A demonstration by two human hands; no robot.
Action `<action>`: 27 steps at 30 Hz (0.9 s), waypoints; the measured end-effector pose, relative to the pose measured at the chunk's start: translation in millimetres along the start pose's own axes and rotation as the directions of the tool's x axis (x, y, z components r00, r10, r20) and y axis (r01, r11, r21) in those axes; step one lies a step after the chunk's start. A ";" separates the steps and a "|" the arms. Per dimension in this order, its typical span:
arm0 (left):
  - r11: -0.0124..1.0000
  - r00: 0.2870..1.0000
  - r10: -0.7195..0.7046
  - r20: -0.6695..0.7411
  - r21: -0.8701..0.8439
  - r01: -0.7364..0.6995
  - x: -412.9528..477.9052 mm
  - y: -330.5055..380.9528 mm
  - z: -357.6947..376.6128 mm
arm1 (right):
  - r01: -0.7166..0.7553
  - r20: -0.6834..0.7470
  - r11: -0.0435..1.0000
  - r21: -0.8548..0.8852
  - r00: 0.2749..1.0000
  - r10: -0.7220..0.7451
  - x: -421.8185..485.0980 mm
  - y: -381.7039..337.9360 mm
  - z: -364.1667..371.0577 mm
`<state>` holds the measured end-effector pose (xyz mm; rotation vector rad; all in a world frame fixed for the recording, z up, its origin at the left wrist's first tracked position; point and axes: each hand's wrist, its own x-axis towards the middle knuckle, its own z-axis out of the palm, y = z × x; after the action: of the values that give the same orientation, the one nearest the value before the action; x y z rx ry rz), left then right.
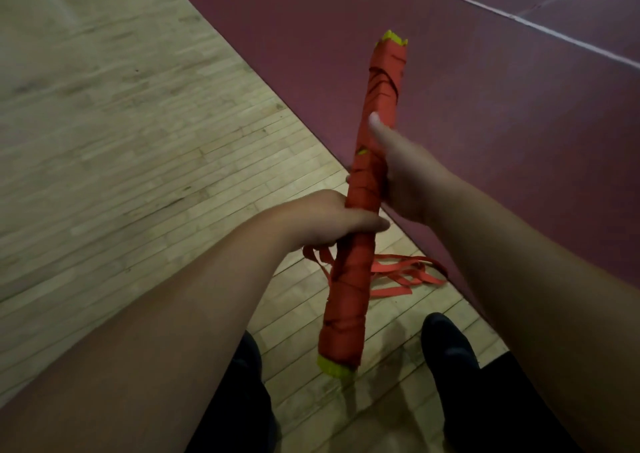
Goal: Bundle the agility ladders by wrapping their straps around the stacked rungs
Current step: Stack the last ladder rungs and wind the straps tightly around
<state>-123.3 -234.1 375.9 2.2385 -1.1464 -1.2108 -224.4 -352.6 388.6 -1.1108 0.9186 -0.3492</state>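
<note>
A long bundle of stacked yellow rungs wrapped in red strap [379, 106] is held up in front of me, tilted with its far end up to the right. Yellow rung ends stick out at both tips. My left hand [329, 217] grips the bundle around its middle. My right hand [398, 172] holds it just above, thumb lying along the wrap and fingers behind it. Loose red strap [401, 276] trails from the bundle onto the floor below.
The floor is pale wooden planks [138, 140] on the left and a dark red court surface [485, 88] with white lines on the right. My two dark shoes [450, 345] stand at the bottom of the view.
</note>
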 end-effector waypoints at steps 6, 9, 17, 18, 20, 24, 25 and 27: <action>0.851 0.994 0.094 -0.054 -0.514 -0.108 -0.4 -5.2 -35.9 | 0.047 0.097 0.979 -0.198 0.995 -0.028 -1.4 -5.6 -12.2; 0.809 0.986 0.112 -0.126 -0.565 -0.164 1.8 -6.8 -44.8 | -0.054 0.230 0.934 -0.353 0.963 0.143 -17.5 5.4 -9.1; 0.767 0.931 0.237 -0.278 -0.535 -0.355 -5.3 -0.6 -63.1 | -0.089 0.554 0.983 -0.161 0.816 0.165 -46.9 -6.2 -16.9; 0.816 0.927 0.217 -0.307 -0.463 -0.345 -5.8 0.5 -67.7 | -0.012 0.498 0.975 -0.222 0.858 0.124 -45.9 -9.0 -17.3; 0.889 0.924 0.115 -0.364 -0.378 -0.259 -4.6 0.8 -75.8 | 0.184 0.330 0.873 -0.451 0.944 -0.028 -40.5 -6.7 -14.0; 0.891 0.907 -0.141 -0.397 -0.450 -0.059 -0.5 -1.4 -70.2 | 0.320 0.180 0.482 -0.816 0.932 -0.314 -27.4 19.5 -3.0; 0.869 0.903 -0.164 -0.396 -0.492 -0.058 1.1 -2.8 -66.3 | 0.320 0.190 0.468 -0.824 0.934 -0.303 -26.9 21.0 -3.1; 0.793 0.912 -0.140 -0.387 -0.595 -0.131 1.9 -4.3 -61.1 | 0.313 0.232 0.578 -0.754 0.949 -0.212 -27.1 14.3 -6.8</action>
<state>-70.8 -237.2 407.3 1.8482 -0.4775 -0.8680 -248.6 -332.6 387.5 -2.0924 0.8020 -0.0963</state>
